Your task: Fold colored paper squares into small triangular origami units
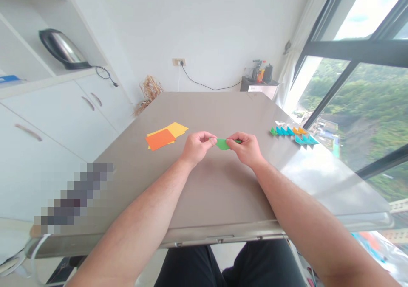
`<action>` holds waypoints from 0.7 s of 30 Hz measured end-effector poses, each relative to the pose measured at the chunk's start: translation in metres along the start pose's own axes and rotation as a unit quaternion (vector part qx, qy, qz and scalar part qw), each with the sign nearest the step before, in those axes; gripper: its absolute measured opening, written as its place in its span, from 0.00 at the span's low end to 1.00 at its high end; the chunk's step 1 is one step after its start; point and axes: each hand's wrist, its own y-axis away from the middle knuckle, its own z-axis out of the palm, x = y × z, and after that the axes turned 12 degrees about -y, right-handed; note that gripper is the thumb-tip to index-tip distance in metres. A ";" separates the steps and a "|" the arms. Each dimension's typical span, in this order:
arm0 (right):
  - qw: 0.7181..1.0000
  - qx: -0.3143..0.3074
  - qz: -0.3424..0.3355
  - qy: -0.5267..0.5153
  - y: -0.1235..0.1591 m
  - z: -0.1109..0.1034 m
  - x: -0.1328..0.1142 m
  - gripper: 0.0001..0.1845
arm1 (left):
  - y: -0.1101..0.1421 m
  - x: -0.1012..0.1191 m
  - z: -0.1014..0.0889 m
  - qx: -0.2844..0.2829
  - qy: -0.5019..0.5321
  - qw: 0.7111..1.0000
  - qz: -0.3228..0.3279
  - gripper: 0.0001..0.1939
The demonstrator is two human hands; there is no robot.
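Between my two hands, above the middle of the table (210, 193), is a small piece of folded green paper (222, 144). My left hand (198, 146) pinches its left end between thumb and fingers. The right end sits in the pinch of my right hand (245, 147). Fingertips cover both ends of the paper, so its full folded shape is partly hidden. Off to the left lie orange paper sheets (160, 139) on top of yellow paper sheets (177, 129). To the right stand several folded paper boats (289, 131) in blue, green and orange, lined up in rows.
A pixelated object (76, 198) lies along the table's left edge. An electric kettle (63, 49) stands in the shelf at left. Windows (350, 87) run along the right side. A small cabinet (259, 87) with bottles stands beyond the far edge.
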 end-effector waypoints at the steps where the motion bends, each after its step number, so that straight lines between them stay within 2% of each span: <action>1: 1.000 0.000 0.000 -0.001 0.000 0.000 0.000 0.09 | -0.001 -0.001 0.000 0.001 0.017 1.000 -0.007 0.12; 7: 1.000 -0.001 -0.011 0.011 0.001 0.000 0.003 0.10 | -0.001 -0.001 0.001 0.021 0.025 0.999 -0.011 0.08; 10: 0.999 0.005 -0.017 0.038 0.001 -0.001 0.007 0.09 | 0.002 0.005 0.003 0.002 -0.007 1.000 0.008 0.05; 12: 0.998 0.006 -0.016 0.056 0.001 -0.002 0.008 0.09 | 0.004 0.008 0.004 -0.013 -0.010 1.000 0.015 0.09; 16: 0.997 -0.017 -0.018 0.072 0.002 0.000 0.007 0.10 | 0.005 0.011 0.007 -0.045 -0.072 0.995 0.054 0.07; 21: 0.997 -0.036 -0.028 0.066 0.003 0.005 0.006 0.12 | 0.006 0.012 0.007 -0.027 -0.131 0.988 0.081 0.06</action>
